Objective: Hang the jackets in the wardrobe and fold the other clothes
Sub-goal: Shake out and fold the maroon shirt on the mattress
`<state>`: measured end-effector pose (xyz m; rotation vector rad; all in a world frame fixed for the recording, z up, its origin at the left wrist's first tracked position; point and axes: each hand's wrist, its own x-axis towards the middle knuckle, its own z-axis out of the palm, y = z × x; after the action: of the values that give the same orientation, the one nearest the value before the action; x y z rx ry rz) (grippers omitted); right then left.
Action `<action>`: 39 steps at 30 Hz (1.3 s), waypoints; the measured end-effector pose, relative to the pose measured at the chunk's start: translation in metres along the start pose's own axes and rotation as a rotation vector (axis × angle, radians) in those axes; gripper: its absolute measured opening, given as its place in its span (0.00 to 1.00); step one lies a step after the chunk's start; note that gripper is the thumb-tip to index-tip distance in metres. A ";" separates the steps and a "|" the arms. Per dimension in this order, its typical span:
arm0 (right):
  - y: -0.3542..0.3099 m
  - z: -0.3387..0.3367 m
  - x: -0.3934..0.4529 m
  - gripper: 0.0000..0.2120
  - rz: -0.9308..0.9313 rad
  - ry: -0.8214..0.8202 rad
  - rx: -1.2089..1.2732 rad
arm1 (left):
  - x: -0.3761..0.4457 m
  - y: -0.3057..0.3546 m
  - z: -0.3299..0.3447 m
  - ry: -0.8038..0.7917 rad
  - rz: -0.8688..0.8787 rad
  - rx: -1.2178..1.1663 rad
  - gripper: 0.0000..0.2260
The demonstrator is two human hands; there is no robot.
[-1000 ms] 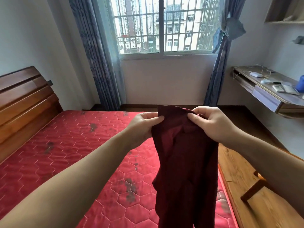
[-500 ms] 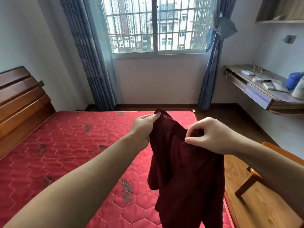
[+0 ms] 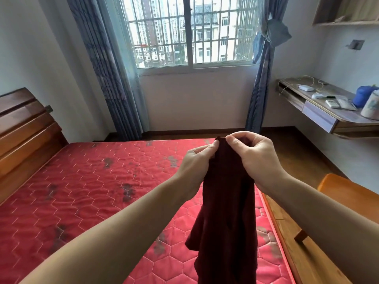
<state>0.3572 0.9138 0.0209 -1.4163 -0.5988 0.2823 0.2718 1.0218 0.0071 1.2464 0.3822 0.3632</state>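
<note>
Here, left hand (image 3: 195, 160) and right hand (image 3: 257, 155) pinch the dark red garment's (image 3: 227, 212) top edge, fingers curled, above the red mattress (image 3: 92, 191).

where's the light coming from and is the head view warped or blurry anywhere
Head view: daylight enters through the barred window, which is partly blown out; wide-angle bending curves the headboard and desk; the dark red garment hangs in shade, its folds hard to read.

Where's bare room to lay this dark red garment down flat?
The mattress is bare between the headboard and the hanging garment, which the left hand and right hand pinch. The desk is crowded with small items.
</note>
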 end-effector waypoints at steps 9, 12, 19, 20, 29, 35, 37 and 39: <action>0.011 -0.020 0.014 0.08 0.025 -0.336 -0.206 | 0.004 0.006 -0.017 0.038 0.276 0.310 0.09; 0.013 -0.045 0.023 0.12 0.322 -0.794 -0.723 | 0.008 0.020 -0.039 0.039 0.335 0.377 0.11; -0.005 -0.051 0.052 0.02 -0.276 -0.580 -1.393 | 0.008 0.028 -0.067 0.056 0.379 0.540 0.11; -0.008 -0.054 0.056 0.01 -0.408 -0.563 -1.399 | 0.008 0.031 -0.070 0.088 0.375 0.511 0.10; -0.004 -0.066 0.060 0.11 -0.019 -0.721 -1.108 | -0.001 0.051 -0.089 -0.005 0.248 0.391 0.09; -0.012 -0.061 0.061 0.08 0.054 -0.412 -0.357 | 0.003 0.056 -0.108 0.037 0.231 0.519 0.11; -0.015 -0.057 0.067 0.15 0.092 -0.344 -0.163 | 0.008 0.056 -0.108 0.141 0.259 0.481 0.13; -0.013 -0.053 0.068 0.19 0.213 -0.456 -0.121 | 0.013 0.053 -0.106 0.203 0.272 0.433 0.13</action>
<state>0.4397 0.9031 0.0463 -1.5443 -0.8471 0.7628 0.2303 1.1320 0.0277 1.6988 0.4821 0.6673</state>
